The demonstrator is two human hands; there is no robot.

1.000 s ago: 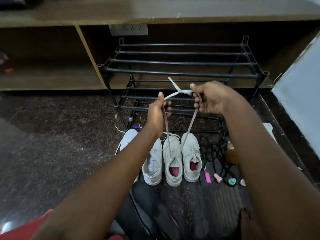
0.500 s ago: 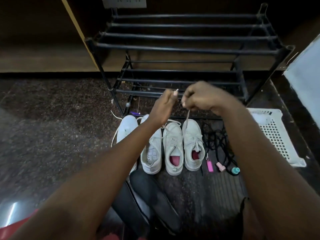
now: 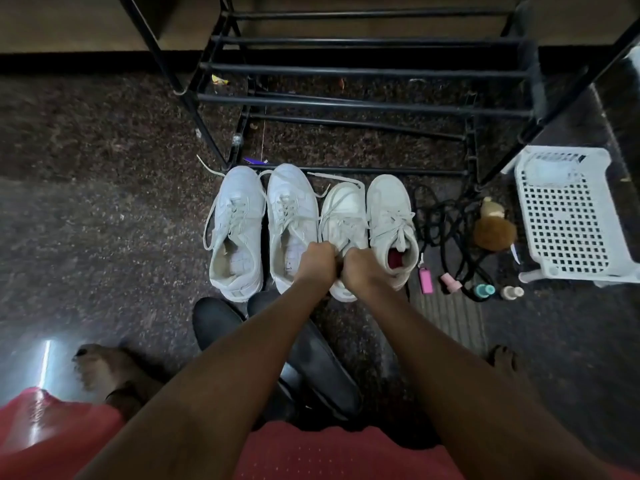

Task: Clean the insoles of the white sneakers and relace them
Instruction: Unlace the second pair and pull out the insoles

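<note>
While a black metal shoe rack (image 3: 363, 98) fills the top of the frame, four white sneakers (image 3: 239, 216) stand side by side, toes to its foot, at centre on a dark speckled floor (image 3: 86, 202). A white perforated plastic basket (image 3: 568, 216) sits at the right edge. Two dark insoles (image 3: 318, 358) lie loose on the floor at lower centre, just below the heels. The sneakers are scuffed and greyed, the two on the right duller than the two on the left, and the rightmost shows a red lining. A person's left hand (image 3: 317, 261) and right hand (image 3: 360, 268) meet, knuckles up, over the throat of the third sneaker (image 3: 346, 209) from the left. Both sets of fingers are curled tight, seemingly pinching its flat white lace (image 3: 332, 178), though the grip itself is hidden behind the knuckles. Slack loops of that lace trail over the toe. The shoe looks light, with soft uppers on a firm sole, so it would likely shift under a pull unless steadied at the heel or collar. The lace is limp and is best taken near its tips. At right centre lie a tangled black cord (image 3: 446, 223), a brown brush (image 3: 493, 230), a pink tag (image 3: 425, 279) and small bottles (image 3: 485, 290).
</note>
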